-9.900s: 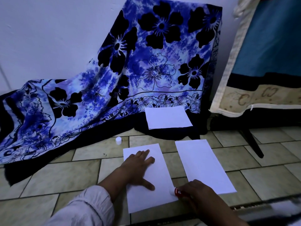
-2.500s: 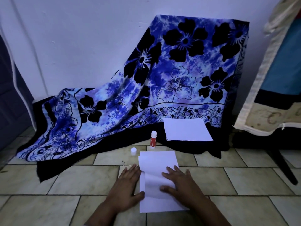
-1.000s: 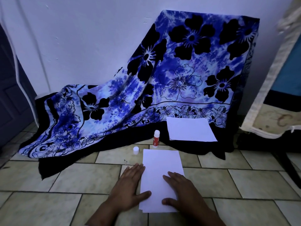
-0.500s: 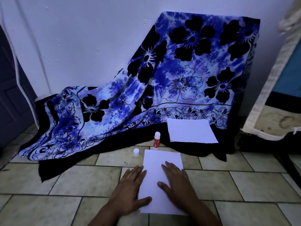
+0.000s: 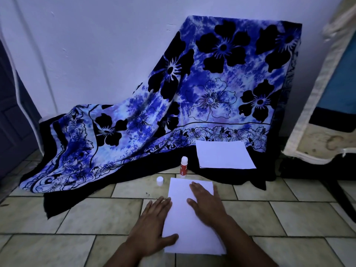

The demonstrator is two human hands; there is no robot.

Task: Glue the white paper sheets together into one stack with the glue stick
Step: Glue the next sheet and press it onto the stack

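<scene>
Pressing the right hand flat onto the white paper stack, fingers straight and slightly spread, curling round nothing. Laying the left hand open as well, palm down along the stack's left edge, with the thumb resting on the paper near the lower left corner, the fingertips touching the edge higher up, and most of the palm sitting on the tiled floor. Gripping nothing with either hand, only pressing.

Lying in portrait on the tiles straight ahead, that stack (how many sheets, impossible to tell), with its far edge reaching towards the glue stick. Standing upright and uncapped, the stick, red label below a white top, just beyond the stack's far left corner at the dark hem of the cloth. Sitting on the floor just left of that corner, the small white cap, apart from the stick.

Lying separately on the black border of the blue flowered cloth, another white sheet, beyond and to the right of the stack, well apart from both hands. Draping down from against the pale wall onto the tiles, that cloth. Showing a dark door at the far left and a cream-edged padded panel leaning in at the far right.
</scene>
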